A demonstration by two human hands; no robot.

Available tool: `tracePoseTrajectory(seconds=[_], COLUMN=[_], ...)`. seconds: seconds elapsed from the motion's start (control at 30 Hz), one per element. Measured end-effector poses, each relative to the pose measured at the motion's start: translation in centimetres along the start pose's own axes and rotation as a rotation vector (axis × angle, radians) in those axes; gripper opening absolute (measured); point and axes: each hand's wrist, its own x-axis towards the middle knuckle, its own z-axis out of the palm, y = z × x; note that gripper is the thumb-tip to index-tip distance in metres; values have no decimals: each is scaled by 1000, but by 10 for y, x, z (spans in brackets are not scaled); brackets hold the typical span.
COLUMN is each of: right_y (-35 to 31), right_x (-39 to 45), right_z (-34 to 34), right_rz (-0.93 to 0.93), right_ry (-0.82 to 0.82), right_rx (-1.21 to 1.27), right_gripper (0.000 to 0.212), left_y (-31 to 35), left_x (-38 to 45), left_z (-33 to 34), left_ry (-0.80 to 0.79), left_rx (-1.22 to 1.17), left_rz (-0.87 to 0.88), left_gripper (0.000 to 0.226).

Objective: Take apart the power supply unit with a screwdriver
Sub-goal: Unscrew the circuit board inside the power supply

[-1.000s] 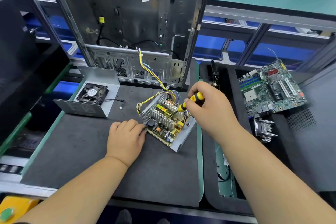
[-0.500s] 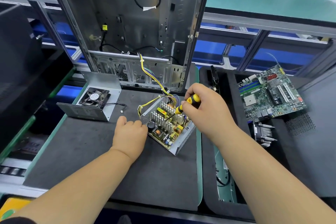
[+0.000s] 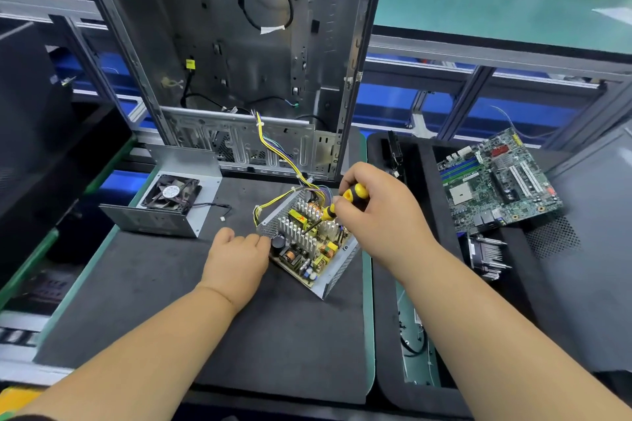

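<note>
1. Power supply unit [image 3: 309, 246], cover off, sits mid worktop [image 3: 171, 301], just ahead of both hands.
2. Right hand [image 3: 383, 215] wrapped round the yellow-black screwdriver [image 3: 333, 208]; shaft slants down-left, tip in among the heatsinks.
3. Left hand [image 3: 236, 260], fingers loosely curled, touches the unit's left corner, apparently bracing it; holds nothing.
4. Right hand nearer the screw.
5. Detached fan [image 3: 171, 193] label unreadable; no brand legible.

Open computer case [image 3: 239, 61] upright at 12 o'clock; detached cover with fan [image 3: 171, 195] at 9 o'clock; motherboard [image 3: 496, 178] and heatsink [image 3: 487, 255] at 3 o'clock.
</note>
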Motion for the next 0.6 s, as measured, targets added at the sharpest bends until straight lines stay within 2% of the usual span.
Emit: tracePoseTrajectory(seconds=[0.07,0.17,0.23,0.37,0.5,0.6], right_y=[3,12,21,40,60,74], right_x=[0,0,-1,-12,-35,-53], right_z=[-2,-13,-24,-48,-77,-97], right_rz=[-7,-4,18,94,156,227], right_ry=[10,63,125,262,391,470], right_rx=[0,4,23,35,-5,-19], right_gripper=[14,13,14,16,14,10], left_y=[-4,-8,-4,35,100,145], left_x=[-3,-8,-1,37,65,71], left_z=[2,-10,-30,-83,-114,-113], left_ry=[133,321,382,344,205,80], left_rx=[-58,-269,-489,-849,-1042,-1100], left_rz=[-27,-65,-99,-69,102,160], left_gripper=[12,24,21,6,5,7])
